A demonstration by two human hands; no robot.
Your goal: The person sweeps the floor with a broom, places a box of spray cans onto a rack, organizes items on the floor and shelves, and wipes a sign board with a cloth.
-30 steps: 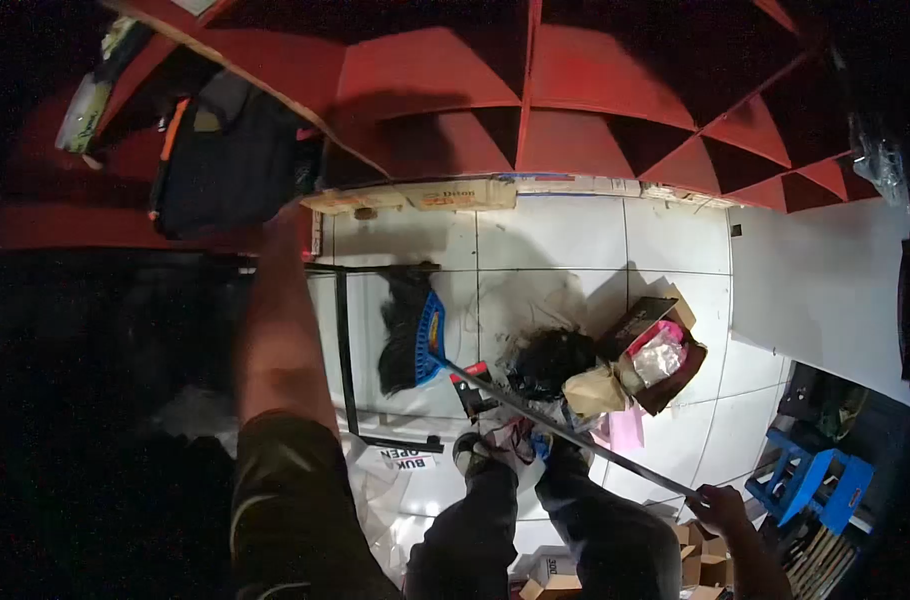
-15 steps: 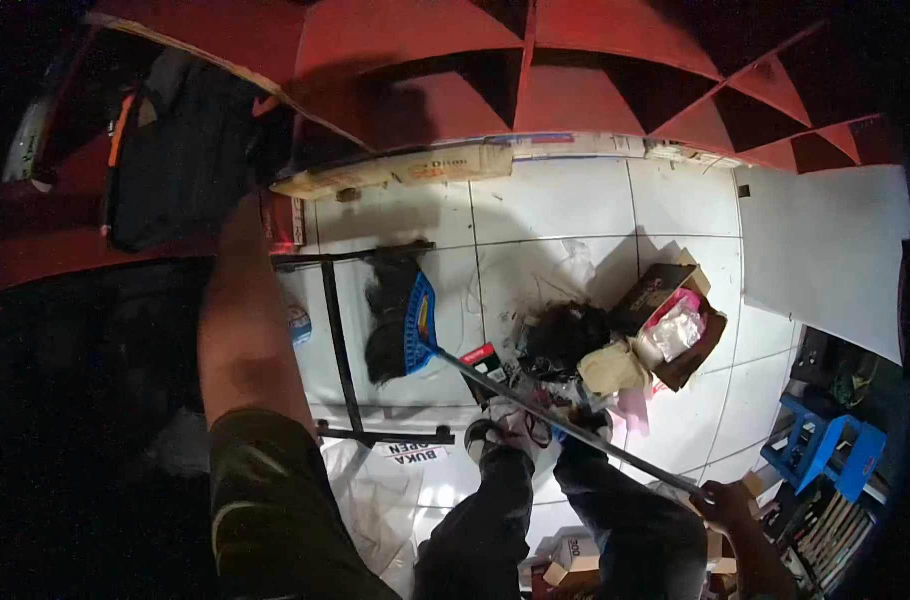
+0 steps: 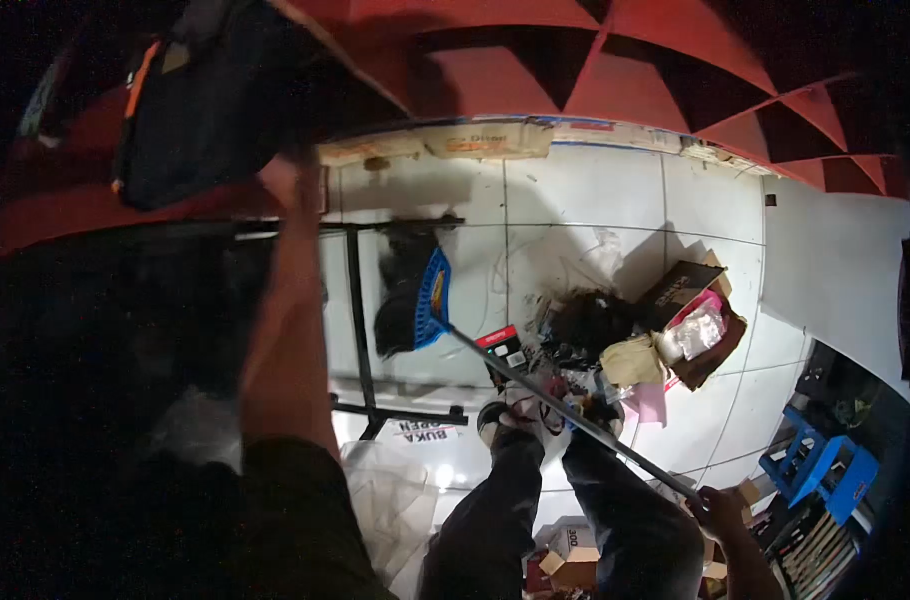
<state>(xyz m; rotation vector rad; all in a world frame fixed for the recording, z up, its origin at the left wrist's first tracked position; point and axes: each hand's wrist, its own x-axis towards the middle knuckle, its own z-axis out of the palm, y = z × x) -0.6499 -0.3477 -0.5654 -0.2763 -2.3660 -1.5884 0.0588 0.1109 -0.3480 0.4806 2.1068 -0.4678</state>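
Left grip, shifted rightward, blurs beside the black bag, hold unclear; right grip wraps the broom

One left hand, one right hand, one broom, one black bag, one blue stool, one BUKA OPEN sign, two trouser legs.

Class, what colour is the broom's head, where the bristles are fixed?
The broom head is blue; it shows in the head view, the only one.
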